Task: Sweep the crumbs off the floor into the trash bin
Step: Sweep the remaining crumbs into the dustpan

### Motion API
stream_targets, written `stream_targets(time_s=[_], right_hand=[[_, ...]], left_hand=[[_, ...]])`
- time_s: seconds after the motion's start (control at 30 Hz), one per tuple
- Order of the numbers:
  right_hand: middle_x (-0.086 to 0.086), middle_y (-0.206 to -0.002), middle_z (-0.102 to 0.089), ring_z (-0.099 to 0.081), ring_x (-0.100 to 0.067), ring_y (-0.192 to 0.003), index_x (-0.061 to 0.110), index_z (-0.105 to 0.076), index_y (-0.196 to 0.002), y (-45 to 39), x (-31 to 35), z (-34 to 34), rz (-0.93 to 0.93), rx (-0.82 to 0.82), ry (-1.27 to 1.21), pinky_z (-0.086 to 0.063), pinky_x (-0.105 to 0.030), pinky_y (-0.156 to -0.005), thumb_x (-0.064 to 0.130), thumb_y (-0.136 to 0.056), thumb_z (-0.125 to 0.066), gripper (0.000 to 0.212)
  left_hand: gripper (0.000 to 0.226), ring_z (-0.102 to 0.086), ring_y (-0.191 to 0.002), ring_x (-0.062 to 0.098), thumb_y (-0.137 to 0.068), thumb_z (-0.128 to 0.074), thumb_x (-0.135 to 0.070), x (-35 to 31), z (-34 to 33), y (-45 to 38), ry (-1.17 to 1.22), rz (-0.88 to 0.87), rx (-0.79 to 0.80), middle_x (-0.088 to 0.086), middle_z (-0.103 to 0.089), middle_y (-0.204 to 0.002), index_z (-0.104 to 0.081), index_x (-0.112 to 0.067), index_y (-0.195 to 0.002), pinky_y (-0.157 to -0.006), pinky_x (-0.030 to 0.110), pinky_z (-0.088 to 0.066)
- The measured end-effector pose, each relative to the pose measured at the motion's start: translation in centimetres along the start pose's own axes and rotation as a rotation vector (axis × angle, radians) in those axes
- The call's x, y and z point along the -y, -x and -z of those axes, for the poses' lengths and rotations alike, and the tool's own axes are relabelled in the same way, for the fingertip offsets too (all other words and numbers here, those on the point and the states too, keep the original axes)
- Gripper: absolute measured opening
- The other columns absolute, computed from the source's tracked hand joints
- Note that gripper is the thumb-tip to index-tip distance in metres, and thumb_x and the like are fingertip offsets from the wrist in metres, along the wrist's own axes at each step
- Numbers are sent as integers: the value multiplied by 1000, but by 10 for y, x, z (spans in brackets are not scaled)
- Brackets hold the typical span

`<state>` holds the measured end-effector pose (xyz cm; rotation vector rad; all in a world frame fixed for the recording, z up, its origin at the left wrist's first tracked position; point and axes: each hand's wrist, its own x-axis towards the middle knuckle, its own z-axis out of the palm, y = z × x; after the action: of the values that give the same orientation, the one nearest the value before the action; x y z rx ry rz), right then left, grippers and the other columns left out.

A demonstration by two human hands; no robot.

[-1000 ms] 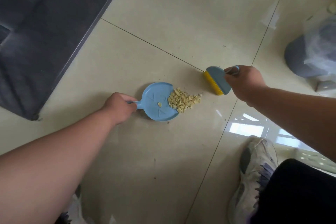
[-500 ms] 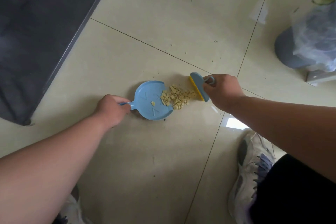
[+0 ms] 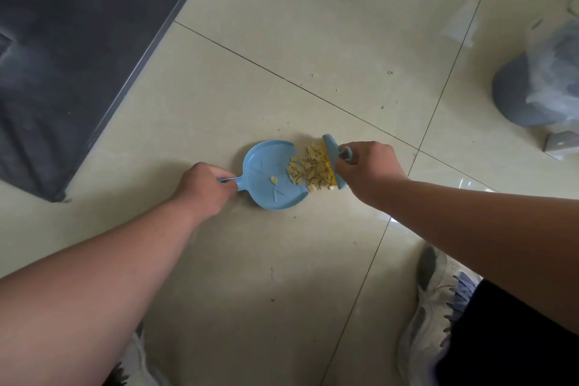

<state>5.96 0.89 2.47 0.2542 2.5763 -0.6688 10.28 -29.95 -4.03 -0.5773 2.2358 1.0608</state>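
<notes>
- Left hand [image 3: 205,188] is clenched round the thin handle of the blue dustpan [image 3: 269,174], pan flat on the tiled floor [image 3: 282,72], open lip facing the brush.
- Right hand [image 3: 368,171] grips the handle of the blue brush [image 3: 332,147], whose yellow bristles are pressed against the crumbs right at the dustpan's lip.
- The crumbs [image 3: 311,168] sit in a tight pale-yellow heap straddling that lip, part on the pan, part on the tile; one stray piece [image 3: 273,180] lies alone in the middle of the pan.
- The dustpan's front edge shows a notch at top and bottom, and the heap fills the gap between them.
- Beyond the dustpan, away from the person, bare tile with a dark grout line running diagonally and small specks scattered about.
- Well off to the dustpan's right, past the brush, the grey trash bin [image 3: 517,97] with its clear bag liner, open floor between.
- Left of the dustpan, the straight edge of a dark grey mat [image 3: 78,56], well apart.
- Nearer the person than the dustpan, a white shoe [image 3: 432,307] under the right forearm.
</notes>
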Motion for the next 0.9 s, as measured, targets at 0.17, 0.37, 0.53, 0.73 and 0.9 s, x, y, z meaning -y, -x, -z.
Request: stream_targets(time_s=[0.17,0.37,0.53,0.73,0.9], right_hand=[[-15,-77,-68,-45,-18,-52,12,-77,-89,-3,9,-2,-28,13,-68,-36,-22,-42,22,-93,-60,20],[-4,-83,-75,-57,-15,-54,26,-81,-99,-4,11,-5,-25,34,-159,-40,-17,-37,25,-93,-61,20],[-3,-87,-78,-63,-17,-57,30,-81,-103,-6,12,-6,-36,59,-202,-45,-18,-39,28,-92,-63,21],[4,-82,-81,-80,-22,-76,36,-79,-87,-8,10,3,-60,107,-289,-66,-44,-64,28,-90,-67,14],[9,-81,-82,-80,-12,-74,33,-81,-89,-12,10,8,-54,138,-404,-67,-53,-78,25,-87,-71,12]], left_hand=[[21,-44,-60,20,-87,-67,-15,-5,-2,0,11,10,12,-2,-59,-64,-84,-22,-76,-58,28,-41],[25,-45,-56,20,-86,-67,-14,-10,-3,2,8,15,10,-4,-58,-59,-83,-27,-72,-55,26,-41],[25,-47,-55,20,-87,-67,-15,-9,-4,2,23,19,5,-3,-65,-63,-83,-30,-74,-54,24,-42],[27,-46,-53,17,-87,-67,-14,-7,-3,0,54,22,17,-9,-60,-56,-83,-31,-73,-54,22,-40],[18,-57,-62,13,-95,-72,-21,3,-3,-2,113,2,25,-3,-75,-76,-85,-29,-87,-60,25,-47]])
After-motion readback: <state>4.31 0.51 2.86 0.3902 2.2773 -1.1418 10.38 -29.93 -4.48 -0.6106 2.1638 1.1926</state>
